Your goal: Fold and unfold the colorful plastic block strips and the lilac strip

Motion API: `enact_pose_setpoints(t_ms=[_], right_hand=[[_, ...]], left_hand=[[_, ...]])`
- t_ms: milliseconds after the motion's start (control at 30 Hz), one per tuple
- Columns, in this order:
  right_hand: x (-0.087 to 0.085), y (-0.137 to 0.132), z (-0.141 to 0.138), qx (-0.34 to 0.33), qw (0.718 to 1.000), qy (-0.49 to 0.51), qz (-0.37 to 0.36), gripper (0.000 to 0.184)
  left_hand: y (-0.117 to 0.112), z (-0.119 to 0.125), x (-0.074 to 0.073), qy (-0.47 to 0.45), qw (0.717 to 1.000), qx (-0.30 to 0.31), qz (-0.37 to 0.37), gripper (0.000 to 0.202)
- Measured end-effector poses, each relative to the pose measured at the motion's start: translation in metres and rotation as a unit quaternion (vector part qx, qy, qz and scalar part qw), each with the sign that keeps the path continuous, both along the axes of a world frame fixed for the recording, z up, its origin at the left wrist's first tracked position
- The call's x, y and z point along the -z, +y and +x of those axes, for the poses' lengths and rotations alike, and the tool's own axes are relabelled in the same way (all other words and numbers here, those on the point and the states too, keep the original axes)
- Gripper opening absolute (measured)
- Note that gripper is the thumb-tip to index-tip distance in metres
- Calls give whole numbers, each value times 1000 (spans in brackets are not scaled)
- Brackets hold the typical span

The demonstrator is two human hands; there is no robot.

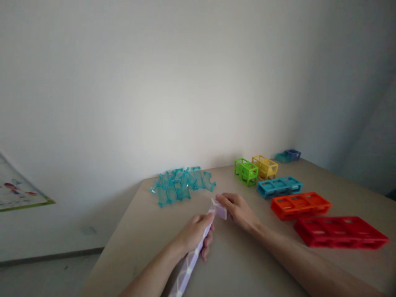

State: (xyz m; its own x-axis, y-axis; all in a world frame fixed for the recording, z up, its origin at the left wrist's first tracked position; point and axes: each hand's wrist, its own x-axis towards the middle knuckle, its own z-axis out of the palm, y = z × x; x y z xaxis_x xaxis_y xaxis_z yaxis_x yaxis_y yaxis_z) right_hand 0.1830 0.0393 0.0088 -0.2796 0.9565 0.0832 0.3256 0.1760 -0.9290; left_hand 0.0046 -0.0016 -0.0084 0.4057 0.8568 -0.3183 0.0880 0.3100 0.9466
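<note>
A long lilac-and-white twist snake puzzle (192,259) runs from the bottom edge of the view up to both hands, with pale lines between its segments. My left hand (198,233) is wrapped round its straight length, near the far end. At the tip, a short end piece (220,210) is bent off to the right. My right hand (233,208) pinches this end piece, fingers closed and partly hidden behind the palm. Both hands are held over the tabletop, and the puzzle's near end runs out of view.
Clear teal plastic pieces (175,185) lie in a heap at the table's back left. To the right stand open block frames: green (246,172), yellow (265,167), blue (279,187), orange (300,205) and red (340,232). A dark blue frame (293,154) sits at the far corner.
</note>
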Motion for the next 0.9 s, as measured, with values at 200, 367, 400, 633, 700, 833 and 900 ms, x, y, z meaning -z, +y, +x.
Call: enact_pose_setpoints(t_ms=[200, 367, 400, 633, 700, 833, 900], right_hand=[[9, 6, -5, -35, 997, 38, -61, 52], [6, 1, -9, -62, 995, 66, -47, 55], [6, 0, -10, -61, 995, 70, -44, 54], [9, 0, -11, -25, 998, 53, -34, 47], [11, 0, -11, -14, 999, 41, -23, 46], [14, 1, -11, -5, 999, 32, -11, 46], [13, 1, -11, -16, 999, 40, -20, 47]], left_hand=[[8, -1, -1, -46, 994, -89, 45, 52], [8, -1, -1, -54, 991, -105, 57, 52], [7, -1, -1, -54, 991, -105, 62, 51], [6, 0, 0, -22, 990, -108, 87, 48], [7, 0, 1, -5, 990, -109, 91, 49], [8, 0, 1, 5, 990, -113, 86, 50], [8, 0, 1, -9, 990, -114, 79, 50]])
